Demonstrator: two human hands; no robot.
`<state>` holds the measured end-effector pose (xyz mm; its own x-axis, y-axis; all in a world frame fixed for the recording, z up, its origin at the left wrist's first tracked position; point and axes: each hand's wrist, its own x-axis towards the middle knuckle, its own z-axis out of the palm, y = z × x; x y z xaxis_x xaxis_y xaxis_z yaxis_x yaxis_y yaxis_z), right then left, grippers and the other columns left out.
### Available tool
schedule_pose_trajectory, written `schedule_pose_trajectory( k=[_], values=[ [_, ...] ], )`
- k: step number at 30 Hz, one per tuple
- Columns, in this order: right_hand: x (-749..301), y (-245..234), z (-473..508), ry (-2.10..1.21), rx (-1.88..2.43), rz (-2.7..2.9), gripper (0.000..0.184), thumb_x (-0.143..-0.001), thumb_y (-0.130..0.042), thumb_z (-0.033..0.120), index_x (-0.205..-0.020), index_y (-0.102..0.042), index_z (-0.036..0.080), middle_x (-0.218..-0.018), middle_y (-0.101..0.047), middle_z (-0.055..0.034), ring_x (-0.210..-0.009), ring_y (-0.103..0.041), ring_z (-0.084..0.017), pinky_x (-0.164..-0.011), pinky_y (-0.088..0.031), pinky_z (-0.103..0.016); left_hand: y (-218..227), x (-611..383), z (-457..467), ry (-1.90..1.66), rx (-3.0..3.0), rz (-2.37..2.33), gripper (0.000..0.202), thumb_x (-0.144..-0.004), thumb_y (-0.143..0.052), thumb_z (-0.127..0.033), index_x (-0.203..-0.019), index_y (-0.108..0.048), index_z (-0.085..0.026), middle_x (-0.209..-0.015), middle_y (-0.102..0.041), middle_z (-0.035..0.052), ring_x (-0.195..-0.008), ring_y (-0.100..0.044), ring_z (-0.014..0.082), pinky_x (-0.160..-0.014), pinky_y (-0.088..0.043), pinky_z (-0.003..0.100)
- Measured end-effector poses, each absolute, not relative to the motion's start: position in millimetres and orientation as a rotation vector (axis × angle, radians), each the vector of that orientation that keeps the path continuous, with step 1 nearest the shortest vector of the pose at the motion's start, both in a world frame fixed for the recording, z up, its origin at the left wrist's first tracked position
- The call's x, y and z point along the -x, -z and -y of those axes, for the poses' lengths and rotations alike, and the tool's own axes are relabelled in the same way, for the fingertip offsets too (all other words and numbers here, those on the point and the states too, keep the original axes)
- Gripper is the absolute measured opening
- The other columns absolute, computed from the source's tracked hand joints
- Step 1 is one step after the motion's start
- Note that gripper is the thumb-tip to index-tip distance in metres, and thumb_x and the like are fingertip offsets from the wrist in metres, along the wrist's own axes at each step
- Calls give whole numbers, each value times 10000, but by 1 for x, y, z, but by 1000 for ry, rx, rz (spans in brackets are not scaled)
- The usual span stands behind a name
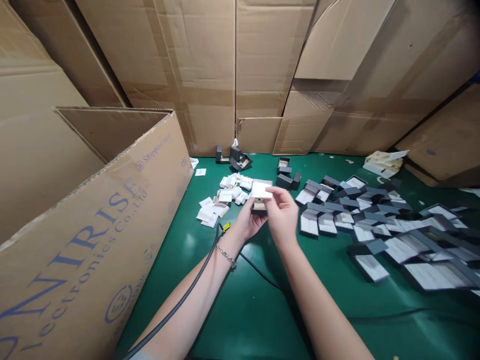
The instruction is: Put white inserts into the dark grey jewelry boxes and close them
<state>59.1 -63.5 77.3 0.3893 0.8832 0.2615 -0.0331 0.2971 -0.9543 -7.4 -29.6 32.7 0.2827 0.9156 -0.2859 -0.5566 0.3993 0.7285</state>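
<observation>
**Small white card (261, 189) pinched just above small dark grey box (259, 207)**

Both hands are working at mat centre, close together. Right hand (283, 216): fingers together, pinched on the card's lower right edge, holding it flat just over the box, probably to keep its face clear of the fingers. Left hand (249, 222): fingers curled up against the box from below and partly hidden, so can't confirm a clamp. The box's tan insert shows at its top, apparently left open to reach it.

The green anti-static work mat (240, 320) carries the rest. To the right, rows of open dark grey boxes (330, 212) lie lids back with white insides up, likely spread so each interior stays exposed. To the left sits a loose pile of white cards (227, 196), within easy reach of the left hand. More dark boxes (240, 160) stand at the back edge.

A black cable (176, 300) runs along the left forearm, past a silver chain bracelet (226, 256). Brown corrugated cardboard sheets (195, 60) line the back, and a brown carton with blue lettering (93, 240) walls off the left.
</observation>
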Motion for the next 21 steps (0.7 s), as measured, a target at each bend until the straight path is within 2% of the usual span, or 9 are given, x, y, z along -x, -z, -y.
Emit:
schedule_pose_trajectory(
  k=[1, 4, 6, 9, 14, 17, 21],
  values=[
    [-69, -74, 65, -770, 1062, 899, 234, -690, -608, 332, -883, -591, 202, -897, -679, -31, -843, -638, -187, -779, -501, -333, -33, 8, 29, -1034, -465, -715, 338, -904, -420, -372, -972, -604, -97, -852, -646, 82, -728, -612, 122, -692, -538, 249],
    [-95, -60, 64, -870, 1026, 744, 323, -730, -534, 451, -888, -602, 177, -906, -672, -58, -849, -638, -182, -791, -490, -338, -33, 11, 27, -1025, -291, -612, 443, -899, -402, -469, -993, -590, -79, -798, -642, 95, -686, -607, 128, -649, -533, 250],
    [-104, -53, 60, -893, 1107, 727, 357, -722, -544, 498, -841, -604, 167, -863, -666, -59, -788, -628, -171, -742, -489, -321, -32, 11, 27, -1046, -261, -594, 478, -894, -387, -501, -1011, -588, -83, -773, -638, 88, -658, -600, 124, -616, -523, 239],
    [-105, -47, 57, -899, 1195, 772, 366, -647, -659, 425, -893, -576, 166, -796, -652, -30, -696, -596, -144, -666, -480, -289, -31, 10, 27, -1061, -266, -608, 498, -889, -369, -529, -1034, -589, -107, -798, -645, 84, -657, -599, 125, -599, -512, 239],
    [-97, -46, 57, -909, 1144, 788, 622, -618, -680, 303, -1180, -441, 186, -808, -621, 10, -723, -613, -142, -716, -493, -302, -29, 7, 27, -990, -274, -653, 468, -889, -386, -508, -1091, -584, -135, -908, -656, 104, -737, -608, 157, -645, -503, 276],
    [-97, -46, 59, -847, 1207, 879, 517, -655, -655, 306, -1133, -511, 169, -822, -629, -11, -741, -604, -145, -727, -482, -294, -29, 5, 27, -975, -319, -686, 448, -889, -390, -499, -1072, -596, -145, -919, -654, 99, -740, -599, 158, -655, -496, 284],
    [-100, -45, 61, -735, 1341, 1033, 246, -716, -613, 358, -871, -612, 167, -799, -648, -17, -693, -569, -140, -683, -452, -273, -27, 3, 29, -980, -353, -667, 407, -892, -396, -487, -1001, -616, -162, -901, -656, 77, -741, -592, 142, -686, -499, 284]
  ],
)
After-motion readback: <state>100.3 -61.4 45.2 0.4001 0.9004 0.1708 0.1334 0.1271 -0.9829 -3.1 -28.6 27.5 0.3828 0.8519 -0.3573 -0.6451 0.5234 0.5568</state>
